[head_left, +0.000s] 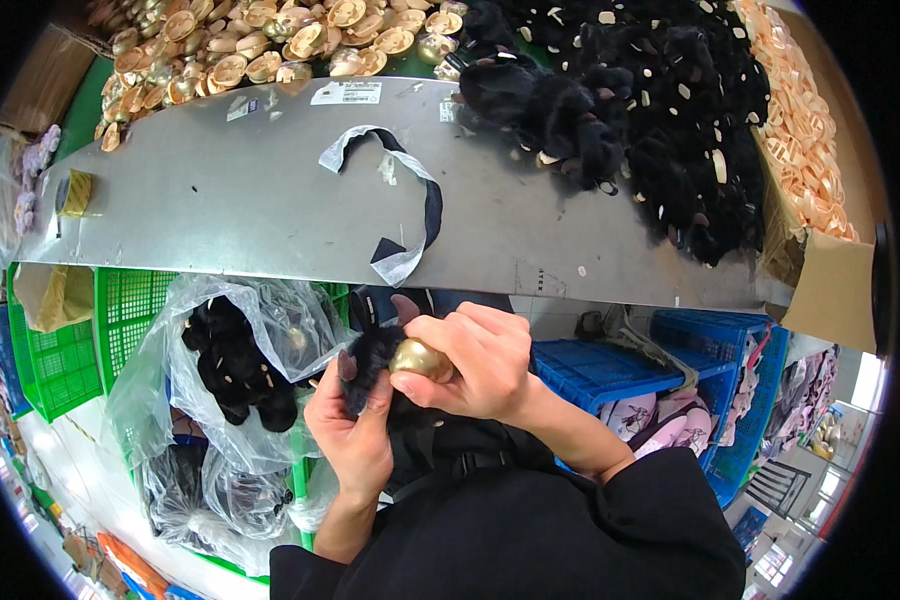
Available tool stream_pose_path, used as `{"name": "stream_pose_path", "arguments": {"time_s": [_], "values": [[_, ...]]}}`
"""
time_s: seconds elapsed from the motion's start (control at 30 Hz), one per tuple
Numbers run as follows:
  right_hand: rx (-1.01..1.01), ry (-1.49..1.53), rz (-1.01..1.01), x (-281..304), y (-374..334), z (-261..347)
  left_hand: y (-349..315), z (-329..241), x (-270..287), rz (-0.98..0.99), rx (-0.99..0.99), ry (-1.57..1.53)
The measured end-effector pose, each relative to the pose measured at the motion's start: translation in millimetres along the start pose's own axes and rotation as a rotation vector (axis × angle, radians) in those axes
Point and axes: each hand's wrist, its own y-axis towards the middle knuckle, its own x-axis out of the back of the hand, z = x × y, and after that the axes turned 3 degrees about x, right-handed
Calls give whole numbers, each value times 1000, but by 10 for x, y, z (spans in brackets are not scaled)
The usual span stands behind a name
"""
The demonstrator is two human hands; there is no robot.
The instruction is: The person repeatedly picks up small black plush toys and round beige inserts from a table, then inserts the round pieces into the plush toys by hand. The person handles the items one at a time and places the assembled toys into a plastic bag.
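Note:
In front of my body, just off the near edge of the metal table (270, 225), my left hand (350, 440) grips a small black plush toy (372, 350) with pinkish-brown ears. My right hand (485, 360) has its thumb and fingers closed round a shiny gold rounded shell (420, 360), which sits against the plush toy. Where the shell meets the toy is partly covered by my fingers. A pile of gold half shells (310, 40) with pale insides lies at the far left, and a heap of black plush toys (560, 120) at the far right.
A curled black-and-white strip (430, 205) and a tape roll (74, 192) lie on the table. Peach plastic pieces (795, 120) fill a cardboard box (835, 285) at right. Below stand green crates (135, 310), a clear bag (155, 370) holding black plush toys, and blue crates (590, 365).

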Motion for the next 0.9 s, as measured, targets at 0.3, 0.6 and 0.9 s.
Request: {"name": "stream_pose_path", "arguments": {"time_s": [0.3, 0.6, 0.9], "values": [[4, -60, -40, -27, -49, 7, -76, -32, -28, -54, -140, 246], [-54, -90, -14, -37, 13, -24, 4, -28, -80, -30, -157, 287], [-216, 270, 96, 61, -47, 12, 101, -175, -73, 80, 120, -104]]}}
